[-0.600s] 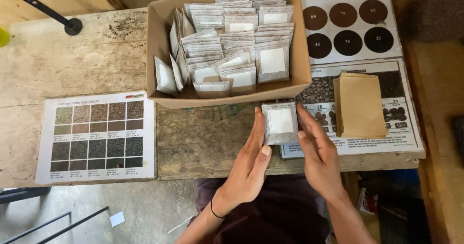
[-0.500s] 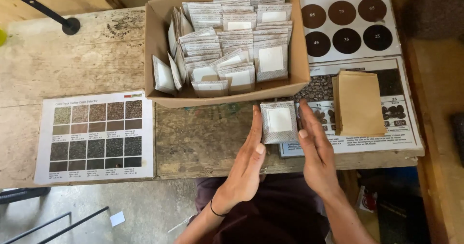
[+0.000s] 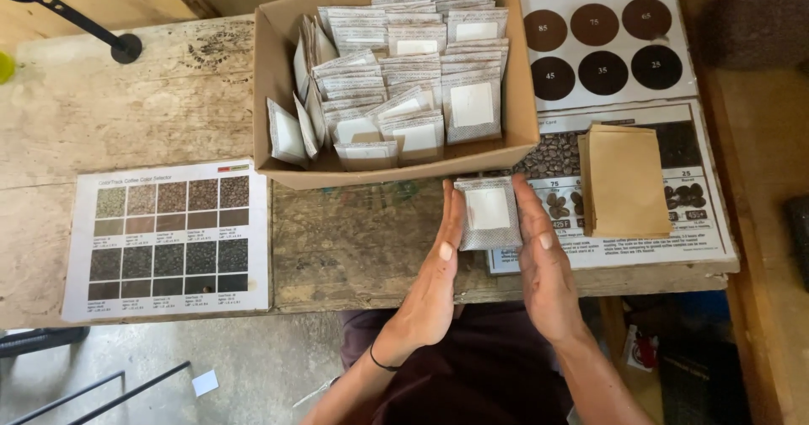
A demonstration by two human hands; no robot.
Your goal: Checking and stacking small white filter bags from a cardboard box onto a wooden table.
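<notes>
A small stack of grey sachets (image 3: pixel 488 214), each with a white square label on its face, lies flat near the front edge of the wooden table (image 3: pixel 168 96), just in front of the cardboard box (image 3: pixel 274 80). Bare wood lies open to its left, as far as the colour chart (image 3: pixel 168 240); to its right, a stack of brown paper envelopes (image 3: pixel 625 181) rests on a printed sheet. The left hand (image 3: pixel 434 277) and right hand (image 3: pixel 543 265) stand on edge, palms facing, fingers straight, pressing flat against the stack's two sides rather than clenching it. The box is packed with similar sachets.
</notes>
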